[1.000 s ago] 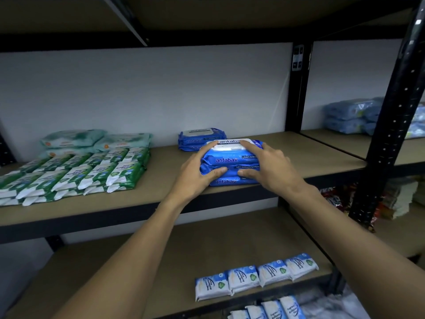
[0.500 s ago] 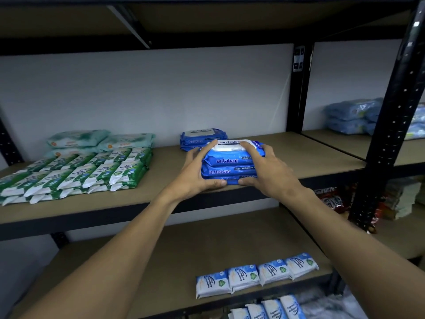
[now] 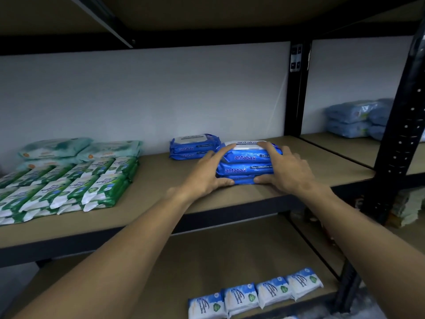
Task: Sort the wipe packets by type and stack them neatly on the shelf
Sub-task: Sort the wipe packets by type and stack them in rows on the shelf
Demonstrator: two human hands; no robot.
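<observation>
Green wipe packets (image 3: 69,187) lie in rows on the left of the shelf (image 3: 161,203), teal packets (image 3: 80,149) behind them. Further right, a blue antabax pair (image 3: 193,147) sits by the wall. Just in front, the left hand (image 3: 204,176) and right hand (image 3: 287,171) clamp the three-high antabax stack (image 3: 247,162) from both sides. Fingers spread, thumbs low, index fingers over the top — stack resting on the shelf.

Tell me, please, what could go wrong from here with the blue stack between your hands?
The left hand and right hand grip the blue antabax stack; on release the top packet might slide. It sits near the front edge of the shelf, so a nudge could tip it off. Pushed back, it may knock the rear antabax pile.
</observation>
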